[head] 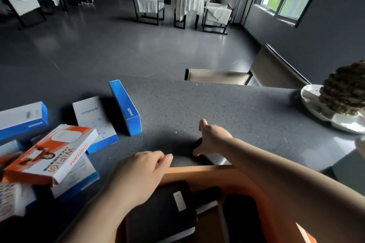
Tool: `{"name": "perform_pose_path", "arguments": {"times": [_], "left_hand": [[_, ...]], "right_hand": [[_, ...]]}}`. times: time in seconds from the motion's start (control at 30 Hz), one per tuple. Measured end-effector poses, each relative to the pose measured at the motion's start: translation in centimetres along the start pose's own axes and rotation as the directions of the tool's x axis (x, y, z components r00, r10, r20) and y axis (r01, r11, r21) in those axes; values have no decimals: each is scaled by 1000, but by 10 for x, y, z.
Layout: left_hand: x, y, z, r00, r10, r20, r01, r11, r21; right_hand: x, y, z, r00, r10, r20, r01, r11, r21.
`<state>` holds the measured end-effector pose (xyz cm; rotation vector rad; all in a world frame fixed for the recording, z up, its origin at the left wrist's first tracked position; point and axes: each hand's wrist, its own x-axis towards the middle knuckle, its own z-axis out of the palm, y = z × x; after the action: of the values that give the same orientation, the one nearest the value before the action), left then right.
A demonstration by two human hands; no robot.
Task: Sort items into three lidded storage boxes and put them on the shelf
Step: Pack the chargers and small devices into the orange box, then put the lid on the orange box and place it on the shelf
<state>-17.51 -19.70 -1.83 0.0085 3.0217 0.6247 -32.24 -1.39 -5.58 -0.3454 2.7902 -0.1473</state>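
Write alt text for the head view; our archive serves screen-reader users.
A person's right hand reaches for a small black item on a grey counter, while the left hand rests on an orange storage box. Blue-and-white Anker boxes lie left.

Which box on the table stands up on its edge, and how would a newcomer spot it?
Start at the grey speckled table and look to the pile of boxes on its left side. At the far right edge of that pile, beside the flat white box, is the blue box. Unlike its neighbours, which lie flat or are stacked, it stands up on a narrow edge, alone.
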Motion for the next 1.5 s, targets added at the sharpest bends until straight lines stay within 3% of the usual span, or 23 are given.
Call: {"name": "perform_pose_path", "arguments": {"times": [0.27,0.37,0.47,0.57,0.63,0.77,1.0,1.2,1.33,1.5], "left_hand": [[0,0,-1,1000,-1,-26,1,1000,-3],[1,-2,0,1000,-10,-29,11,1000,8],[2,-3,4,999,-20,-29,20,1000,-7],[3,-5,6,999,-35,-13,35,999,37],[3,-5,6,999,-35,-4,35,998,49],[1,-3,6,999,-33,-7,34,997,71],[-6,0,3,999,34,4,-35,984,176],[-12,2,2,996,84,-13,-80,981,179],[-13,25,1,978,190,-89,-197,978,-75],[14,130,-1,841,506,-193,-535,831,-153]], "right_hand": [[12,10,7,998,-65,27,64,998,6],[-3,6,-16,984,-21,-175,54,981,186],[-45,2,-48,902,20,-431,125,944,304],[-113,4,-60,841,-14,-541,237,908,346],[-158,7,-49,839,-8,-544,232,909,345],[-203,12,-2,865,41,-500,73,976,207],[-198,22,36,867,109,-486,-111,994,25],[-206,13,31,874,105,-475,-128,992,-17],[-244,15,27,756,66,-651,12,993,114],[-292,73,14,529,392,-753,-50,900,433]]}}
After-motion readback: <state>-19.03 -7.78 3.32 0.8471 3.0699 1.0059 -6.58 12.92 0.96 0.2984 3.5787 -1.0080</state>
